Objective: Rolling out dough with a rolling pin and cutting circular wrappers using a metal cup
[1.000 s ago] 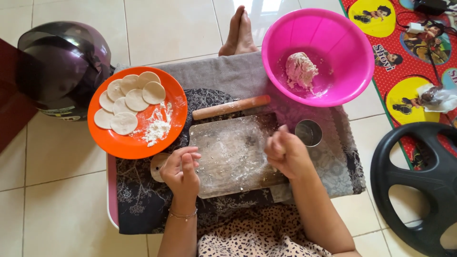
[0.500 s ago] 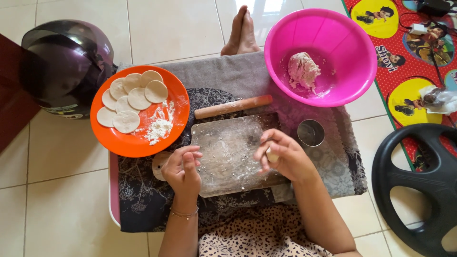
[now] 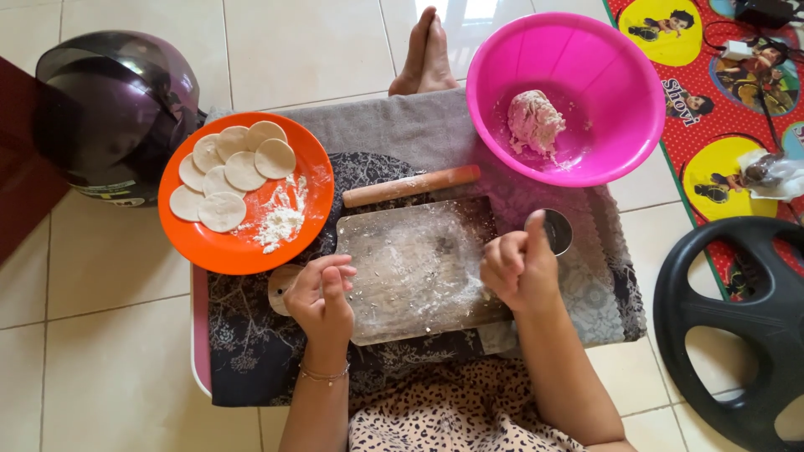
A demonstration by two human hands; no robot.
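Observation:
A floured wooden board lies on a patterned cloth in front of me. My left hand rests at the board's left edge by its handle, fingers loosely bent and apart, holding nothing. At the board's right edge my right hand is closed in a fist with the thumb up; nothing shows inside it. A wooden rolling pin lies along the board's far side. A small metal cup stands just beyond my right hand.
An orange plate at the left holds several flat dough rounds and loose flour. A pink bowl with a dough lump sits far right. A dark helmet, a black steering wheel, a play mat and a bare foot surround the low table.
My right hand moved from the board's far right corner across the board to its right edge and closed into a fist. My left hand stayed by the left edge.

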